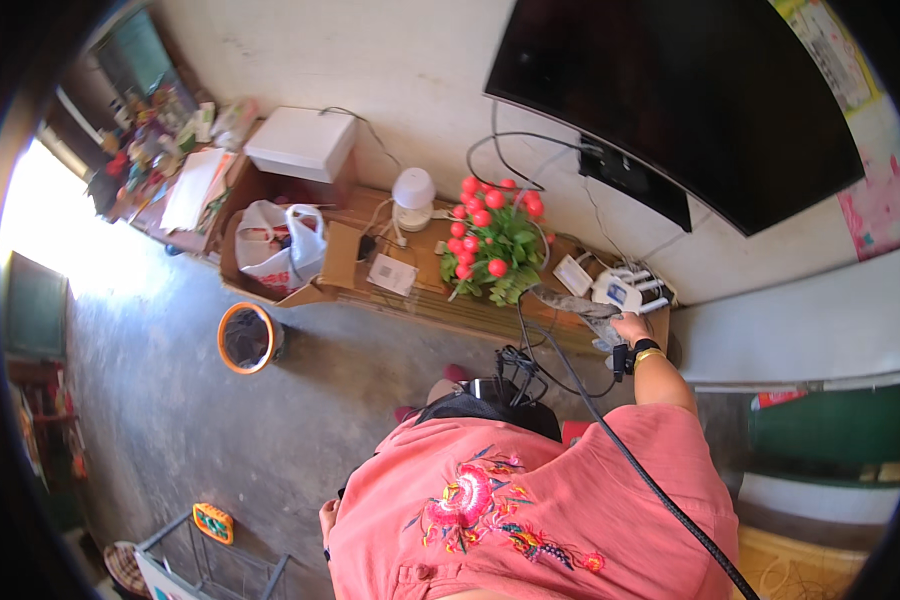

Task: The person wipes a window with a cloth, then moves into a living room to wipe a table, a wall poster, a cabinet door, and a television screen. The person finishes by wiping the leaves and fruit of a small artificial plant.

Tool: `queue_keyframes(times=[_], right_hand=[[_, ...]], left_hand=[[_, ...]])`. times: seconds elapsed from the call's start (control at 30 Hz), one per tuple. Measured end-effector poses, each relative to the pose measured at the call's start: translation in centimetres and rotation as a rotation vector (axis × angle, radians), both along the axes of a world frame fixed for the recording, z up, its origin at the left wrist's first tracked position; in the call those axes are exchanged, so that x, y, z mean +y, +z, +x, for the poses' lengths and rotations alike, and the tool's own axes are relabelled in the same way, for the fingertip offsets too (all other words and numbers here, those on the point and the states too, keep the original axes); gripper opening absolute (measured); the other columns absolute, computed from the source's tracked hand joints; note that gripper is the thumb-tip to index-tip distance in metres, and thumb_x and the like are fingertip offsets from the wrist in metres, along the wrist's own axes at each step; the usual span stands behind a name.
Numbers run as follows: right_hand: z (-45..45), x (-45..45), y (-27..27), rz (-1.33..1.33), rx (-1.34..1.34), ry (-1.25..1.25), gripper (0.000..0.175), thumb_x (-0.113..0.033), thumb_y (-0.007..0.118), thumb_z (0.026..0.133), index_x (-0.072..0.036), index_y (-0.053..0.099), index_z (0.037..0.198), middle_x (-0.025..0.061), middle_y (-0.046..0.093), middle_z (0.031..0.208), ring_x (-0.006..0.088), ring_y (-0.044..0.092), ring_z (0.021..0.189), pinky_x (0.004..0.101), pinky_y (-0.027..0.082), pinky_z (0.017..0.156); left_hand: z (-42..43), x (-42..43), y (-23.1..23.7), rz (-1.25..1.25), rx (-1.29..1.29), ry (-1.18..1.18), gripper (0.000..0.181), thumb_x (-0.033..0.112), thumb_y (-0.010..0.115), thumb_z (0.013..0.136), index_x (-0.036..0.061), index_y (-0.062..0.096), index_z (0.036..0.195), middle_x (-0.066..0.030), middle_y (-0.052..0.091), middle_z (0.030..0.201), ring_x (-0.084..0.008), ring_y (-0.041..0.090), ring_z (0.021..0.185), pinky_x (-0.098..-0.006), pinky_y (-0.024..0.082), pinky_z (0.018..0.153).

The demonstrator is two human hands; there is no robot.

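My right hand is closed on a grey cloth at the right end of a wooden cabinet. Just beyond it lie a white router with antennas and a small white card. Left of the cloth stands a potted plant with green leaves and red balls. A white lamp-like device and a printed card are farther left. My left hand hangs low beside my pink shirt, mostly hidden by it, so its fingers cannot be made out.
A wall-mounted television hangs above the cabinet. An open cardboard box holds a white plastic bag, with a white box behind. An orange-rimmed bin stands on the floor. A black cable crosses my right side.
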State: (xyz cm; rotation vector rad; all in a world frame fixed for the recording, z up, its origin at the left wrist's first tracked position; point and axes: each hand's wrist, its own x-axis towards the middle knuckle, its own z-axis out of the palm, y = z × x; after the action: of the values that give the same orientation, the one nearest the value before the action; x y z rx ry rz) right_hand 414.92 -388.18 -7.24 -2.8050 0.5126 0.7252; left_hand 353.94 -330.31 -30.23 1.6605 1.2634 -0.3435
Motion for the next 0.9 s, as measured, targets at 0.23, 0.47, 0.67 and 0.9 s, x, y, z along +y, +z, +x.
queue_keyframes(times=[0.23,0.47,0.67,0.9], right_hand=[[-5.8,-8.0,-3.9,-0.01,0.2,-0.118,0.055,-0.026,0.055,0.078,0.002,0.051,0.125,0.0246,0.053,0.124,0.0342,0.05,0.119,0.0381,0.041,0.097],[-8.4,-12.2,-7.6,0.109,0.231,-0.401,0.056,-0.029,0.054,0.081,0.005,0.047,0.126,0.0255,0.061,0.11,0.0349,0.059,0.104,0.0415,0.047,0.085],[-7.6,-15.7,-10.6,-0.086,-0.144,-0.466,0.047,-0.034,0.048,0.086,0.006,0.057,0.109,0.0282,0.058,0.11,0.0433,0.054,0.105,0.0475,0.044,0.089],[-1.9,-12.0,-10.4,0.085,-0.182,-0.284,0.046,-0.035,0.052,0.085,0.002,0.057,0.111,0.0272,0.057,0.113,0.0424,0.053,0.107,0.0463,0.043,0.09]], left_hand=[[6.9,3.8,4.3,-0.054,0.003,-0.044,0.027,0.021,0.057,0.086,-0.0034,0.064,0.094,-0.01,0.067,0.077,-0.0145,0.063,0.068,-0.0283,0.05,0.059],[22.7,2.4,14.1,-0.075,-0.079,-0.041,0.024,0.022,0.056,0.09,0.0017,0.061,0.101,-0.0082,0.065,0.075,-0.0134,0.062,0.061,-0.0251,0.048,0.05],[28.6,1.1,14.7,-0.048,-0.084,-0.143,0.023,0.022,0.055,0.091,0.0033,0.061,0.104,-0.0078,0.066,0.077,-0.0146,0.064,0.062,-0.0256,0.049,0.052],[26.0,-0.7,15.2,0.012,-0.019,-0.169,0.024,0.021,0.055,0.09,0.0024,0.061,0.104,-0.0087,0.067,0.077,-0.0151,0.064,0.063,-0.0265,0.051,0.054]])
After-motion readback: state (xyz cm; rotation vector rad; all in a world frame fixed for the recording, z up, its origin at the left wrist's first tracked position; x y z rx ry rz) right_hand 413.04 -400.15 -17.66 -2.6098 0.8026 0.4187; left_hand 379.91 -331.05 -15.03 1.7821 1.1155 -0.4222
